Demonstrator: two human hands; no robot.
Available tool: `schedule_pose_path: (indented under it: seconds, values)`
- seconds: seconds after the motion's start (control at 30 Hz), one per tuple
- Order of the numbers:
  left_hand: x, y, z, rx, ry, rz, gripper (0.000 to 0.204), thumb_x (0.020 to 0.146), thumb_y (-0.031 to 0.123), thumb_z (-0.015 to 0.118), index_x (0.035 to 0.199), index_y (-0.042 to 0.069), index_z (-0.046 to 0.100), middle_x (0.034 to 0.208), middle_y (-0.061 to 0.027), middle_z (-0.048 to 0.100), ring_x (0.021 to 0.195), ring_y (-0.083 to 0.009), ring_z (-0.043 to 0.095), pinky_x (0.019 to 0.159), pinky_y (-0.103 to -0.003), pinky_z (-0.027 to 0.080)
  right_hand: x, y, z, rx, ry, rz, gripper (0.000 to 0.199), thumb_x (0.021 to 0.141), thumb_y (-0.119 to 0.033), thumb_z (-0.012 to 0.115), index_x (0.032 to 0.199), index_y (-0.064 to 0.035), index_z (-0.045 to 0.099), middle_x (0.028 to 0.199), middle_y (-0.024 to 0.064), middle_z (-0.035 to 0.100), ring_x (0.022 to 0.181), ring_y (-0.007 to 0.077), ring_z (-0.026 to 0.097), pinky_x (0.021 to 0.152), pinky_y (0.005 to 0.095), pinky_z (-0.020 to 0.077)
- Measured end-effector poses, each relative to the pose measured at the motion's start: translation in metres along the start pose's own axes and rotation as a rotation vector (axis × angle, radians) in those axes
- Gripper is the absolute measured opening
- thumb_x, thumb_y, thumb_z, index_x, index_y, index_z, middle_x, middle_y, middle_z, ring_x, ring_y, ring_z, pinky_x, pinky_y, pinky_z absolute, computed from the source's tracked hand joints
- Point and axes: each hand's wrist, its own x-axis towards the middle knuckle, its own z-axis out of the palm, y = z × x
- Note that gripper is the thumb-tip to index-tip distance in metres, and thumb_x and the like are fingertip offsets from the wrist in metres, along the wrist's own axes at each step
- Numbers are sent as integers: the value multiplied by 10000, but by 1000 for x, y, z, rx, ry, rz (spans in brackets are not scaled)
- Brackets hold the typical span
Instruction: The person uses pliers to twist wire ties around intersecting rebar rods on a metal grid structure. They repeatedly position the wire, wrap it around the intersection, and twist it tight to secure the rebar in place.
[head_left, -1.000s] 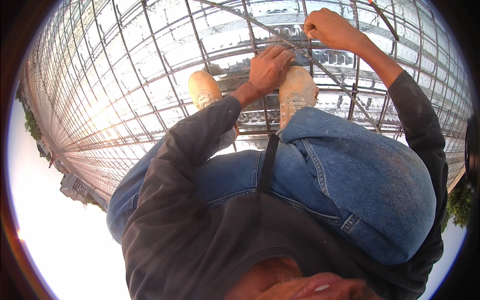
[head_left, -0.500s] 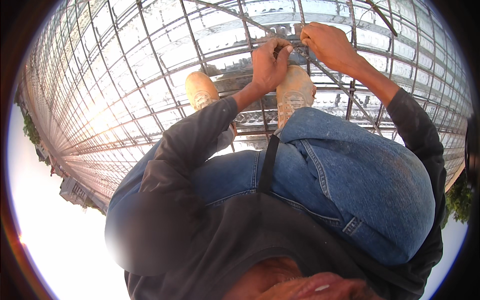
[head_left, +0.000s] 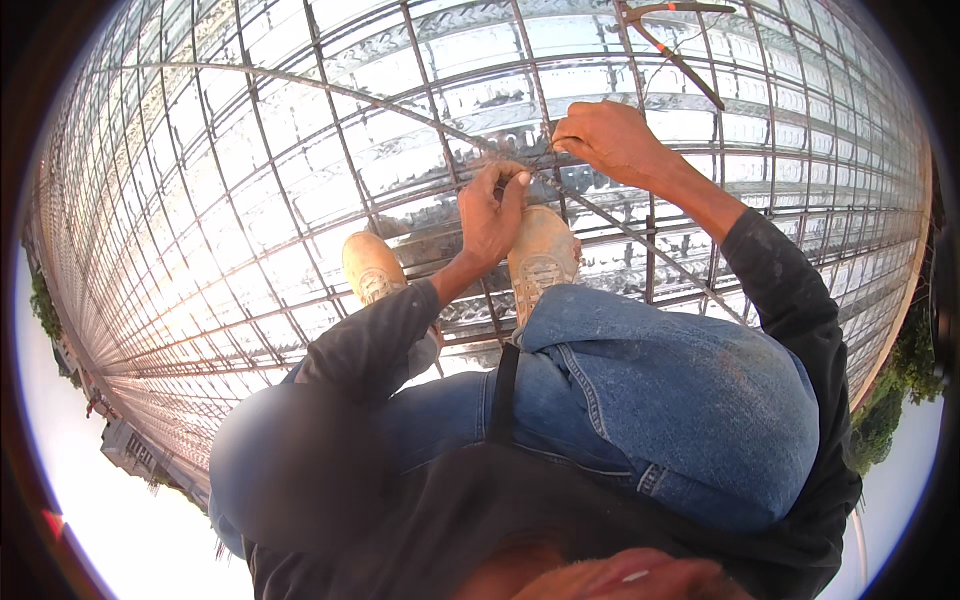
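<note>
My left hand (head_left: 487, 218) is closed, thumb pressed against its fingers, beside a diagonal steel reinforcing bar (head_left: 640, 240) where it passes over the mesh. Slightly farther off and to the right, my right hand (head_left: 608, 142) has curled fingers pinched together over the same crossing. Whatever lies between the fingertips is too thin or hidden to make out. Pliers with dark handles and orange-red bands (head_left: 690, 77) lie on the mesh beyond my right hand.
A steel bar grid (head_left: 420, 55) spreads over pale, shiny ribbed decking. My dusty tan shoes (head_left: 540, 255) are planted below my hands, close to the crossing bars. Trees (head_left: 880, 425) and a building (head_left: 130, 450) show past the edges.
The view has shifted, so hands, shoes and bars sit lower and farther left in it. More of the pliers shows now. Both hands stay pinched at the same crossing.
</note>
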Motion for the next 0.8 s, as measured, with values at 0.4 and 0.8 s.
schedule_pose_path:
  seconds: [0.4,0.8]
  values:
    - [6,3,-2,113,-56,64,226,1043,218,665,1106,6,707,902,-77,731,823,-143,667,772,-345,537,-35,89,-47,-337,81,-122,271,943,-352,767,835,-114,695,839,52,682,922,286,667,1001,458,452]
    - [12,2,-3,43,-76,36,198,1009,178,695,1056,-12,726,909,-118,749,827,-203,706,801,-366,548,-70,89,-89,-544,-238,87,582,1080,-534,557,775,-58,696,746,124,655,782,337,597,892,466,451]
